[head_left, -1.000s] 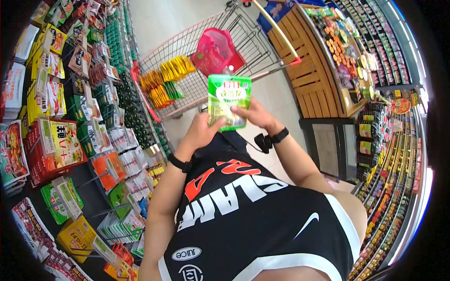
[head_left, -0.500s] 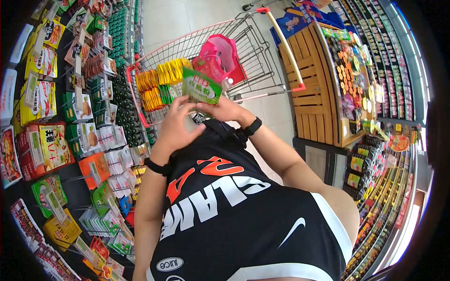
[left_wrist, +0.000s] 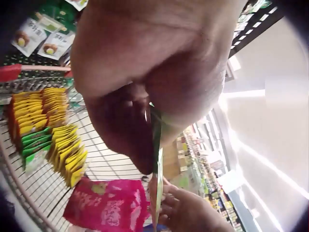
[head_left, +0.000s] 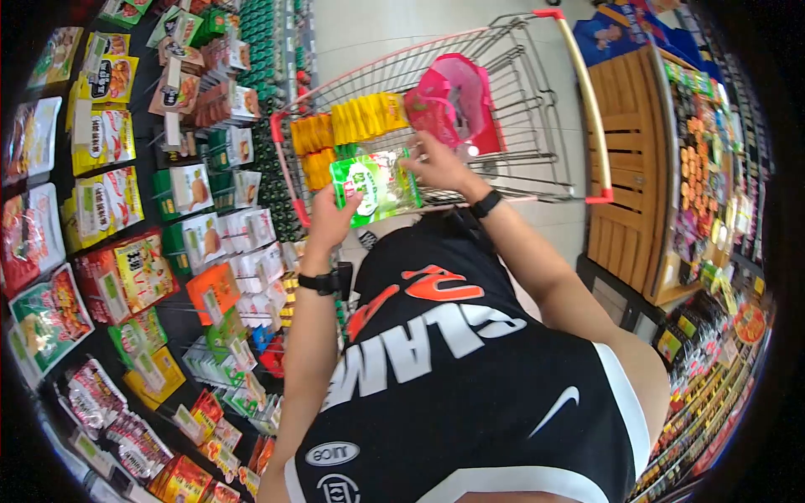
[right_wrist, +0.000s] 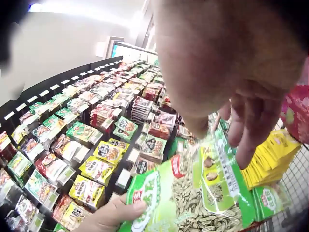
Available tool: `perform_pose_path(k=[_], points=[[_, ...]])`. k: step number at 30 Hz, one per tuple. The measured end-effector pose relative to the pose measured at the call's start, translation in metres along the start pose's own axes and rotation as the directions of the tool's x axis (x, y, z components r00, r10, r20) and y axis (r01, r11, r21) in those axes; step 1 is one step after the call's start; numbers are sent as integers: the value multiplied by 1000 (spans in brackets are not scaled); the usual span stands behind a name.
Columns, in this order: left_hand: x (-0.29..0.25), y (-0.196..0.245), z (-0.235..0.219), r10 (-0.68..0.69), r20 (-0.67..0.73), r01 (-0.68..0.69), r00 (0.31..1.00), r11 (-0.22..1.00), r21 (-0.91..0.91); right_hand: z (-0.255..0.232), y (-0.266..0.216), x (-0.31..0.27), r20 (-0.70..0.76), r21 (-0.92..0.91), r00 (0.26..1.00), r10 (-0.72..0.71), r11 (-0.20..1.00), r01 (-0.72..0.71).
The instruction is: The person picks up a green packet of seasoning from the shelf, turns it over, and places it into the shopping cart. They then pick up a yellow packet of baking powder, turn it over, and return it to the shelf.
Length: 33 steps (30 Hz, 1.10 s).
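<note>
Green packet (head_left: pixel 375 184) held up before the torso, both hands on it, face turned up toward the head. Left hand (head_left: pixel 334 218) pinches its left end, thumb flat on the printed face, fingers behind. Right hand (head_left: pixel 440 165) pinches the clear right end between thumb and fingers. A see-through window shows striped seed-like pieces inside. Cart (head_left: pixel 599 197) stands on the far side of the packet; yellow packets (head_left: pixel 369 117) lie in rows toward its left end, pink bag (head_left: pixel 449 96) to their right, a few green packets (left_wrist: pixel 36 145) among the yellow. Seen from above, packet and near rim overlap, so cannot tell whether it hangs over the basket or short of it. Racked packets (head_left: pixel 113 210) run along the left. Step in hand, as I judge it: looking the green packet over, with similar packs in the cart. Setting it down there would call for a short reach to the far left, packet kept level, laid beside the rows, then both pinches loosened. Likely hitch: the slack film bending if one hand lets go early.
</note>
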<state>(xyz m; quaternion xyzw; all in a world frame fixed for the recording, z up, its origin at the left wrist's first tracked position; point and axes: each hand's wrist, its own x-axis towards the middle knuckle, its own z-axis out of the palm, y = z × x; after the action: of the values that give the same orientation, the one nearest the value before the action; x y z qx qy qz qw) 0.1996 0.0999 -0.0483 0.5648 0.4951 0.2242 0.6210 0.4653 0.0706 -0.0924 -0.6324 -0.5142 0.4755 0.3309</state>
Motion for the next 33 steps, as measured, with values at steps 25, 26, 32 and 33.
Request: perform_pose_path(k=[25, 26, 32, 33], points=[[221, -249, 46, -345, -159, 330, 925, 525, 785, -14, 105, -59, -62, -607, 936, 347, 731, -311], [222, -246, 48, -324, -159, 315, 932, 516, 796, -13, 105, -59, -58, -608, 928, 368, 725, -325], [223, -239, 52, -277, -189, 309, 942, 496, 811, -15, 100, -54, -44, -619, 917, 397, 710, -337], [223, -239, 52, -271, -182, 300, 945, 505, 809, -15, 100, -54, -40, -621, 915, 401, 708, -337]])
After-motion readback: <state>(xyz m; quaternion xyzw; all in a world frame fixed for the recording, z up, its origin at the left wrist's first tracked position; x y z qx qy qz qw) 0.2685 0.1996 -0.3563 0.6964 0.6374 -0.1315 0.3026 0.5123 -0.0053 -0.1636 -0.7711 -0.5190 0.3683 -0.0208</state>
